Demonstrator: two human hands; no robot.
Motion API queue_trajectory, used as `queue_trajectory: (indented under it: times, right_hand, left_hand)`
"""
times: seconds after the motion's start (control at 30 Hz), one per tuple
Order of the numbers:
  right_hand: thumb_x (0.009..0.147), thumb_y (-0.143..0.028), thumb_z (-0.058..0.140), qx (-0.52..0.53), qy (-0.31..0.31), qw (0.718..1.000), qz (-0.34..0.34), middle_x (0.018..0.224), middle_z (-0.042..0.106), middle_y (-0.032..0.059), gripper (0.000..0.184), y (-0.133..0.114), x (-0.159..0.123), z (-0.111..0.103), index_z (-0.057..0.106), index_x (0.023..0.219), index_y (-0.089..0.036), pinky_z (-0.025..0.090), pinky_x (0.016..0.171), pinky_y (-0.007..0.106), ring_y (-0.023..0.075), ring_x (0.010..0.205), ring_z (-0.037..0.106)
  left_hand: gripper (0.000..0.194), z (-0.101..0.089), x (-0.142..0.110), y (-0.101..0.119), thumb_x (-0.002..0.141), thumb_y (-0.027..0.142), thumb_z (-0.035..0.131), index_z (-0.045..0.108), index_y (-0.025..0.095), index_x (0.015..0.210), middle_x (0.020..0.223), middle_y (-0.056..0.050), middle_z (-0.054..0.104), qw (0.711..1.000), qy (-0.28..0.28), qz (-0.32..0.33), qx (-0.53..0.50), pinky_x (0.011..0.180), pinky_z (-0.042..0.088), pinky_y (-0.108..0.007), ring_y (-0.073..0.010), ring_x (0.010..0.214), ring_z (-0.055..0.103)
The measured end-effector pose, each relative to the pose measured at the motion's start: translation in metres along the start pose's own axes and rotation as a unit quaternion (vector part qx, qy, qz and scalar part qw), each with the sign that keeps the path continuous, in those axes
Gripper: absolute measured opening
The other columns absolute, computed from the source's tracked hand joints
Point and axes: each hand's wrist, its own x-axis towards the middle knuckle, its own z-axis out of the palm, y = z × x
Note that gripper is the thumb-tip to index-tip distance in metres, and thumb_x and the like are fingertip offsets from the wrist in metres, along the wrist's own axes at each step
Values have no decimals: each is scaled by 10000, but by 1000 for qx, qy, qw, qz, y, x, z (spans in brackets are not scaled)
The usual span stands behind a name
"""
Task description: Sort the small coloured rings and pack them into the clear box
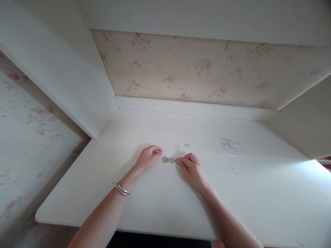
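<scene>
Three small rings lie in a row on the white desk: a grey ring (165, 159), a gold-coloured ring (171, 160) and a silvery ring (176, 160). My right hand (190, 169) pinches the silvery one at the right end between thumb and fingertips, partly covering it. Just left of the row, my left hand (150, 156) has thumb and index fingertips pressed together, and whatever may be between them is too small to tell. Behind the row lie a thin ring (177, 145) and a slightly thicker ring (186, 145), both apart from my hands.
A clear plastic bag (230, 146) lies on the desk (155, 203) to the right. White panels border the desk at left and right, with floral wallpaper (170, 72) behind. Its rounded front-left corner drops off near the wall.
</scene>
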Motion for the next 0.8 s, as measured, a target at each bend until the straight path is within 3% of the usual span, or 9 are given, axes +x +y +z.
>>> queue_trajectory:
  times: [0.2, 0.4, 0.63, 0.8]
  right_hand:
    - [913, -315, 446, -21, -5, 1000, -2, 817, 532, 48, 257, -2, -2, -2, 692, 913, -241, 425, 756, 322, 168, 784, 515]
    - [910, -341, 437, -11, 55, 997, 50, 870, 567, 62, 273, 0, 11, -8, 683, 944, -226, 438, 776, 310, 173, 827, 540]
    - [880, -277, 505, -157, -57, 985, 48, 939, 584, 55, 244, 11, 51, -7, 663, 1065, -282, 394, 784, 302, 184, 881, 524]
    - [876, -277, 524, -191, -115, 974, 47, 946, 590, 43, 179, 10, 65, -5, 701, 904, -264, 361, 778, 283, 171, 898, 531]
  left_hand:
    - [346, -2, 0, 4, 786, 460, 509, 684, 173, 871, 682, -5, 625, 1000, -10, -7, 4, 571, 382, -234, -144, 630, 540]
    - [347, -2, -1, 5, 782, 462, 514, 688, 174, 867, 743, -16, 665, 1000, -10, -15, -12, 607, 411, -242, -152, 665, 573]
    - [317, -1, 0, 2, 788, 438, 522, 687, 177, 863, 793, -20, 682, 1000, -12, -8, -24, 650, 425, -249, -154, 707, 598]
    - [327, -1, 0, 0, 800, 443, 508, 679, 174, 873, 750, -11, 668, 999, -19, -6, -32, 591, 402, -240, -140, 649, 574]
